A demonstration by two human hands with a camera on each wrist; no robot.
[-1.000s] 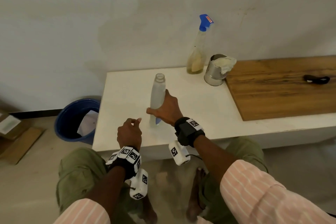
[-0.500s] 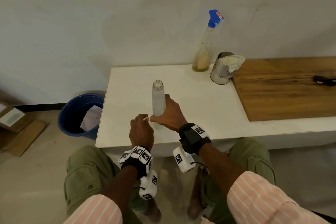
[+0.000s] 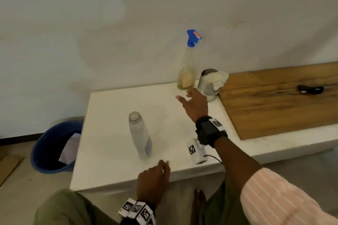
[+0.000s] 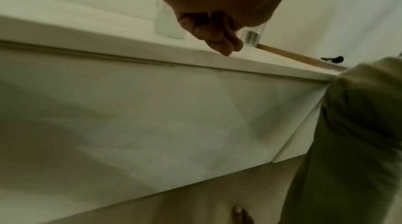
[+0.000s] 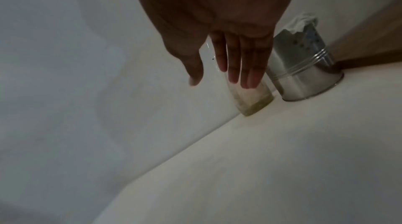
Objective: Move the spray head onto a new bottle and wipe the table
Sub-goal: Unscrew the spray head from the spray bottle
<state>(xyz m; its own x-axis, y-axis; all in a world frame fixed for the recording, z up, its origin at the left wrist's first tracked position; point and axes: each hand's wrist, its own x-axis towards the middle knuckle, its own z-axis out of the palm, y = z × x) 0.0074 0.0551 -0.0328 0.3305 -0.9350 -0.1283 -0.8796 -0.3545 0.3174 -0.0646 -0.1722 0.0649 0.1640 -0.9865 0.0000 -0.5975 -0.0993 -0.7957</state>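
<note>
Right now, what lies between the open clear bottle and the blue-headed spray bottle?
Only bare white tabletop, in the head view, between clear bottle and spray bottle.

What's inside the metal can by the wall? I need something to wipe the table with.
A crumpled whitish cloth or tissue fills the metal can and spills over its rim. Anything beneath it is hidden by the wad and the can's wall.

Plain off-white wall (image 3: 91, 33), faintly stained, behind a low white table (image 3: 113, 107). Wooden board (image 3: 274, 104) lies on the table's right part. Blue bin (image 3: 49, 151) stands on the grey floor (image 3: 27, 197) at left, beside flat cardboard (image 3: 8, 168).
</note>
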